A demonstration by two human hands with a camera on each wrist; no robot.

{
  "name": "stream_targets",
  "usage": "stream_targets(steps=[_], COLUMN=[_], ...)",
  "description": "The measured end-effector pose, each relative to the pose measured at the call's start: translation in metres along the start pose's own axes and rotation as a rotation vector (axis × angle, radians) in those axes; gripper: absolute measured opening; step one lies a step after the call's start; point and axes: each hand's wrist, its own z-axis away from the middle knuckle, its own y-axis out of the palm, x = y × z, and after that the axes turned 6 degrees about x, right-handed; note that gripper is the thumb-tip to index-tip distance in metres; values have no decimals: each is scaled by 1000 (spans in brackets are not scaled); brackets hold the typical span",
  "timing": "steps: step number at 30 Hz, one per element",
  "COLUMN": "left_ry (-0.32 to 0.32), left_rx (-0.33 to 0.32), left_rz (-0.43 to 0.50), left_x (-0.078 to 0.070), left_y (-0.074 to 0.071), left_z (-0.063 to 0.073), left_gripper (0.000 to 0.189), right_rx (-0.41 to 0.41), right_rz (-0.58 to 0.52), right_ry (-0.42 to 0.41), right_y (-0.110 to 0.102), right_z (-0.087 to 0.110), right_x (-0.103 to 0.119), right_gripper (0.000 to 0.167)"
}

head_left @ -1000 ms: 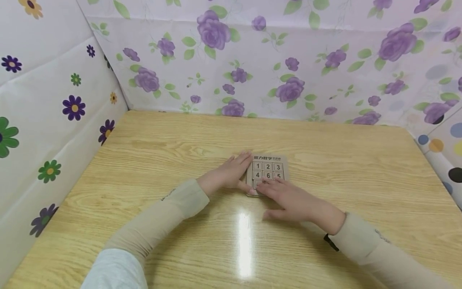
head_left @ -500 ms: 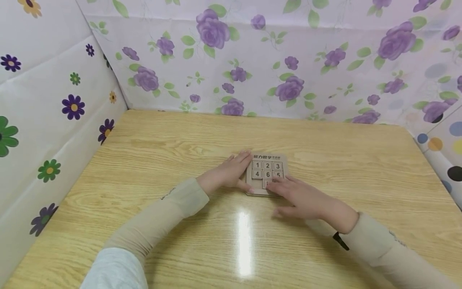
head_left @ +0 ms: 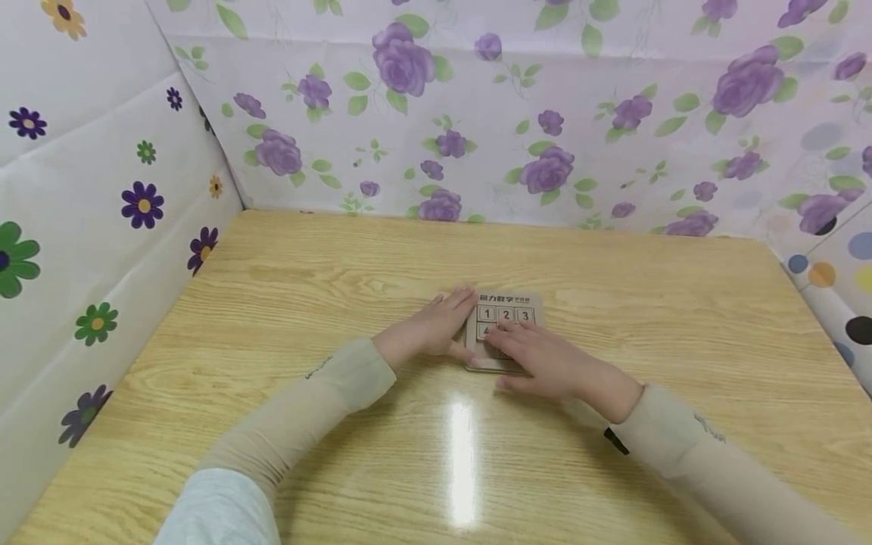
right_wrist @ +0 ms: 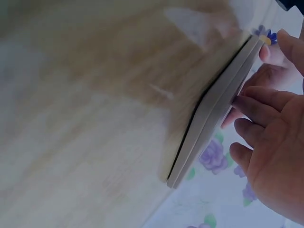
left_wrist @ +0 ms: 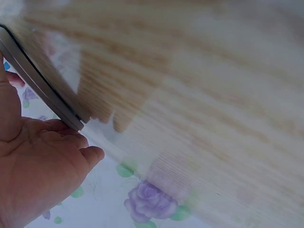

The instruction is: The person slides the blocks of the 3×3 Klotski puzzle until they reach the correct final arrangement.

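Observation:
A number slide puzzle (head_left: 506, 298) with a tan frame lies flat on the wooden table. Tiles 1, 2 and 3 show across its top row; tile 4 (head_left: 485, 331) is partly covered at the left of the row below. My left hand (head_left: 436, 325) holds the left side of the frame, thumb at the near corner and fingers toward the far one. Over the middle and lower tiles lies my right hand (head_left: 548, 363), its fingers extended with tips beside tile 4, hiding several tiles. The right wrist view shows those fingertips at the puzzle's face (right_wrist: 209, 123).
The wood-grain table (head_left: 341, 257) carries a bright light reflection in front of the puzzle. Behind it hangs a purple-flowered cloth (head_left: 436, 113), with another flowered cloth (head_left: 88, 227) at the left and a dotted one at the right. A dark strap (head_left: 616, 440) shows under the right wrist.
A tile slid right along the bottom row under my right fingers, leaving a gap at its left end. My right hand then moved up and left over the middle row. The left hand stayed put.

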Motion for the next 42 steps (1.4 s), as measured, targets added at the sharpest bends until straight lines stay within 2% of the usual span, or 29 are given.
stream_targets(steps=[16,24,30,42], left_ry=[1,-2,5,13], left_rx=[12,14,6,6], left_rz=[15,-3,6,10], left_x=[-1,-1,-2,-3], left_y=[1,2,1,-1], left_z=[2,1,2,4], left_gripper=[115,116,115,113], right_rx=[17,-65,-91,-45], right_rz=[8,60,84,50], right_ry=[-40,56,99,47], right_y=[7,6,7,8], right_z=[15,21,20,7], right_x=[15,1,-9,-4], right_gripper=[71,71,71,71])
